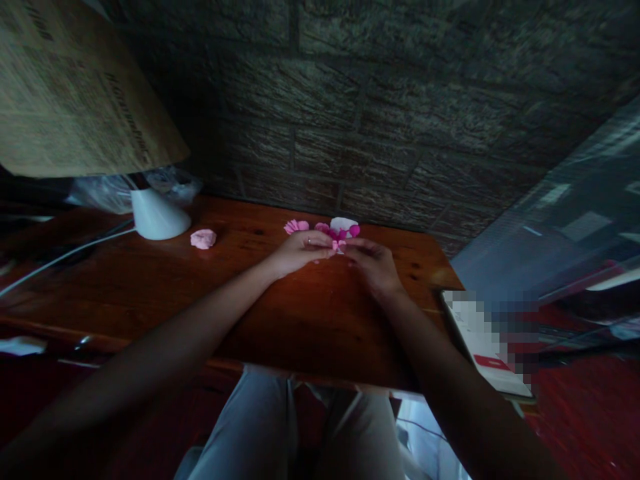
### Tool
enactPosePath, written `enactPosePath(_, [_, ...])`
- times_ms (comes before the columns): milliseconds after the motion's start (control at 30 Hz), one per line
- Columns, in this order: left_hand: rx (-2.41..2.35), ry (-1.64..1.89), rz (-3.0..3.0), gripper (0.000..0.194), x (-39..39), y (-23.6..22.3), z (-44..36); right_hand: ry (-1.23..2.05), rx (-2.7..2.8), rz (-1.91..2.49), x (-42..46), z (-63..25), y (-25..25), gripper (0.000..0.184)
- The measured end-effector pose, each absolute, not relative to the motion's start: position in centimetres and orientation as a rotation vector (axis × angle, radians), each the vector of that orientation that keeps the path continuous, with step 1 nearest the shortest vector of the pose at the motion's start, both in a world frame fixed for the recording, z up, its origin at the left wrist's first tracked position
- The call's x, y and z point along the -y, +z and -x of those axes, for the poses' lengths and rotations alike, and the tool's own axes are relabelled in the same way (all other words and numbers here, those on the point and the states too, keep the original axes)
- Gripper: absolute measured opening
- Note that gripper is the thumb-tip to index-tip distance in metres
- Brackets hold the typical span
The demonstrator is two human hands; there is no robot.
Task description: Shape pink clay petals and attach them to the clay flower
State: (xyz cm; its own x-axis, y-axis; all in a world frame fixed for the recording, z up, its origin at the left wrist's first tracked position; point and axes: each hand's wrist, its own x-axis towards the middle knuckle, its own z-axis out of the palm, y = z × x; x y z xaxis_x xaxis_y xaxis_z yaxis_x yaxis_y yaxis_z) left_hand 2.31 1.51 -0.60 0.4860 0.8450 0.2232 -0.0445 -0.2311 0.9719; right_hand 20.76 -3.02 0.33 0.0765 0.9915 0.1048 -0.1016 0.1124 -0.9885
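Observation:
Between the fingertips of both hands is a small light-pink piece (337, 246), soft-looking and petal-like; its material I cannot make out. My left hand (299, 252), with a ring on one finger, pinches it from the left. From the right, my right hand (376, 265) pinches the same piece. Just behind the hands lie a pink flower-like shape (296, 227), darker magenta pieces (354, 231) and a white rounded item (344, 224), partly covered by them. A crumpled pink lump (203, 239) sits apart on the left.
The wooden table (320, 320) meets a dark brick wall (320, 120). At the left stands a lamp with a white base (159, 215) and printed shade (85, 100); its cable crosses the tabletop. Behind it is clear plastic wrapping (100, 192). A partly pixelated flat item (480, 340) lies at the right edge.

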Motion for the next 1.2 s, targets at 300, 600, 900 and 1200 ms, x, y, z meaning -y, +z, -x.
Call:
enactPosePath(300, [-0.700,0.995,-1.581,0.032,-1.61,-0.84,-2.40,1.140,1.156,1.099,3.09,-20.74,0.31,0.030])
enactPosePath(600, [-0.706,1.008,-1.582,0.030,-1.69,-0.78,-2.29,1.152,1.175,1.109,3.13,-20.83,0.29,0.032])
enactPosePath(900, [-0.724,1.024,-1.603,0.031,-1.63,-0.81,-2.32,1.169,1.156,1.069,3.13,-20.84,0.36,0.030])
enactPosePath(1200, [-0.718,1.022,-1.606,0.032,-1.71,-0.99,-2.25,1.161,1.193,1.079,3.13,-20.92,0.41,0.030])
